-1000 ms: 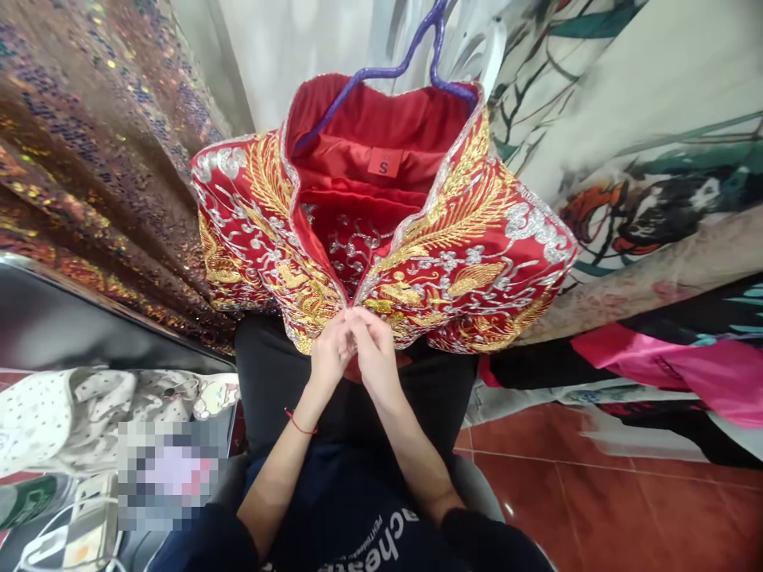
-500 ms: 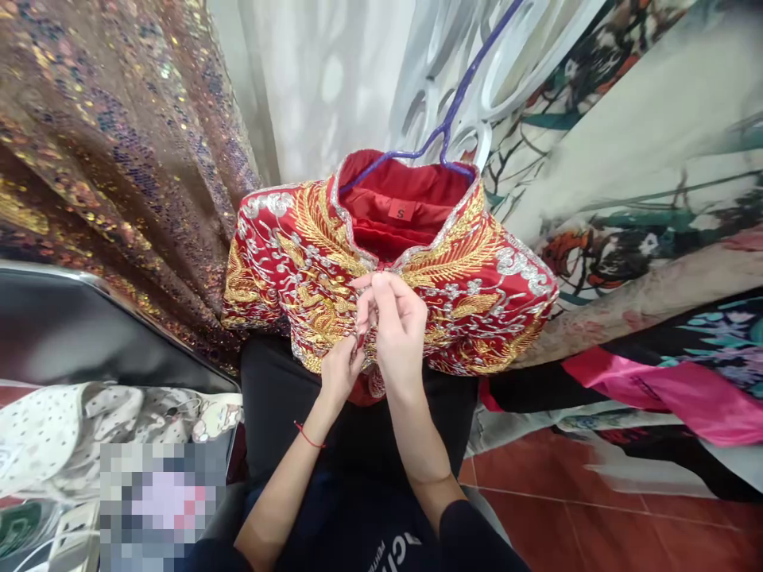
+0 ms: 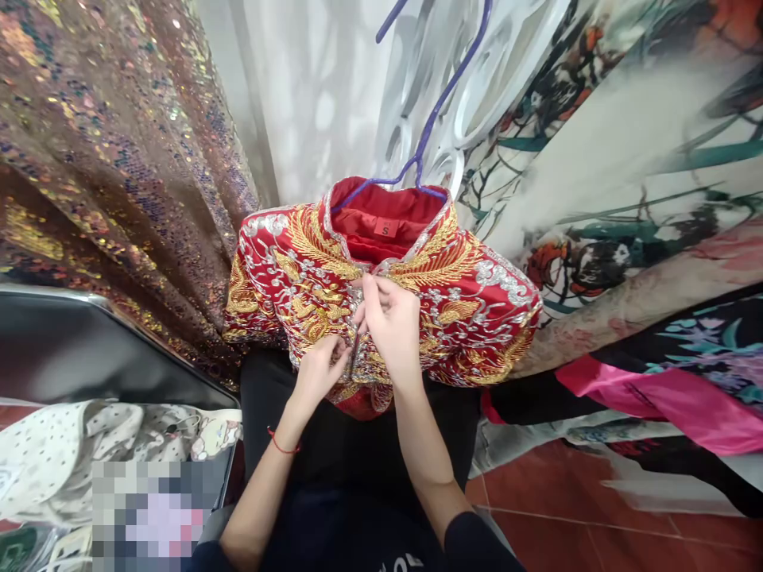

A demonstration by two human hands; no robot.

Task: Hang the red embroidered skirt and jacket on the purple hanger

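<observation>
A red jacket [image 3: 458, 278] with gold and silver embroidery hangs on a purple hanger [image 3: 424, 139], its front toward me. Inside its stand-up collar is a red label [image 3: 386, 229] marked S. Just below the collar, my right hand [image 3: 393, 322] pinches the front opening between thumb and fingers. Lower and to the left, my left hand [image 3: 320, 372] is closed in a pinch against the jacket front, a red string around its wrist. Whatever lies between the left fingertips is too small to make out. The jacket's lower part rests over my lap.
A sequined cloth [image 3: 119, 159] hangs at the left, above a black chair [image 3: 77, 342]. On the chair lies a white dotted cloth [image 3: 53, 457]. Patterned garments [image 3: 596, 199] and a pink fabric band [image 3: 661, 405] hang at the right, over red floor tiles [image 3: 536, 492].
My left hand has moved down and left, away from my right hand. My right hand stays at the front opening below the collar. The camera view has shifted slightly.
</observation>
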